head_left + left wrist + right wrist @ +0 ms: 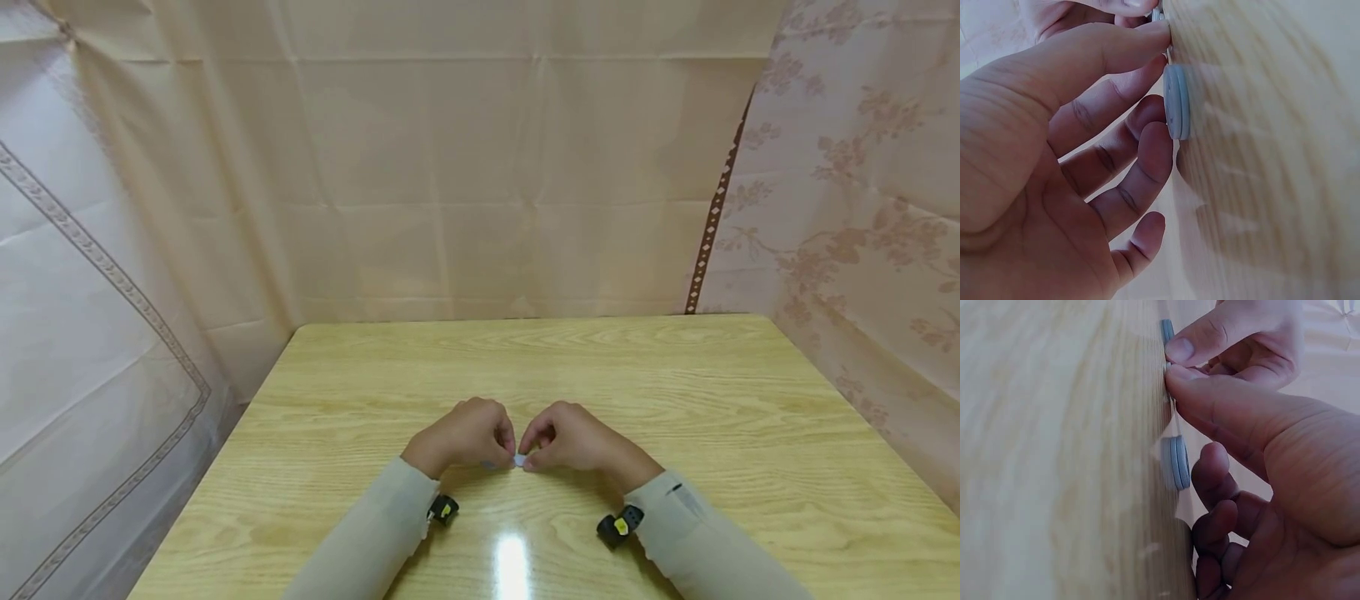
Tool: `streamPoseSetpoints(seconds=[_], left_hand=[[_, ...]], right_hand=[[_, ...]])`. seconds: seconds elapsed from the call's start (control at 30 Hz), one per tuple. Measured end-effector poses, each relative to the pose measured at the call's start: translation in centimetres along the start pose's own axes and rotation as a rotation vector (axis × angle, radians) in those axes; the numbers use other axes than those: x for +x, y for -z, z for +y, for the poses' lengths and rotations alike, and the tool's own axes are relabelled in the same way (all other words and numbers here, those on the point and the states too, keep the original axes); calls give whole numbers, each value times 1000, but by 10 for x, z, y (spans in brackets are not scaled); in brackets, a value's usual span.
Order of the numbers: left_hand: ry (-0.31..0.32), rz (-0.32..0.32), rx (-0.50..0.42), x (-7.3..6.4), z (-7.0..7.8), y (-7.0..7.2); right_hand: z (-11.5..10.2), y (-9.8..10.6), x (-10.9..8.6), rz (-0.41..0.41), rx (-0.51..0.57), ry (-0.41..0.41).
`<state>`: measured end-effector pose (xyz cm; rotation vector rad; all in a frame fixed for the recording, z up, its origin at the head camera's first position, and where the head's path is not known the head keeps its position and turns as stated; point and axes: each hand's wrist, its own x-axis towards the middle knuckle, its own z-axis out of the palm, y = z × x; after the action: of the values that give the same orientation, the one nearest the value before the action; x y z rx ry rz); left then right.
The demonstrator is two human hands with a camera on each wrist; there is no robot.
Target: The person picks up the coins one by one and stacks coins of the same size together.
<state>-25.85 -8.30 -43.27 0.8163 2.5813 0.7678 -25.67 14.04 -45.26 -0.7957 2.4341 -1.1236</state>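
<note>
Fingertips of both hands meeting at a small pale piece [519, 460] on the table [675, 392].
Left hand [467, 435] and right hand [573, 437] pinch it, fingers curled; its axis cannot be told. Blue-grey discs [1177, 102] lie flat beside them.

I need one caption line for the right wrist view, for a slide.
Right hand presses a thumb beside a pale blue disc on the wooden table, the left hand meeting it fingertip to fingertip.
</note>
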Motion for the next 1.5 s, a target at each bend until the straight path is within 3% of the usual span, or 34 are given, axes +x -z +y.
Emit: streamPoseSetpoints(seconds=[0.17,0.47,0.8,1.5], left_hand=[[-1,-5,-8,-1,0,2],[27,-8,-15,1,1,1],[23,-1,7,2,3,0],[39,-5,-17,-3,3,1]], right_hand=[[-2,1,1,1,-15,8],[7,24,-5,-97,46,-1],[14,34,-11,-130,31,-13],[13,25,-6,-107,-61,9]])
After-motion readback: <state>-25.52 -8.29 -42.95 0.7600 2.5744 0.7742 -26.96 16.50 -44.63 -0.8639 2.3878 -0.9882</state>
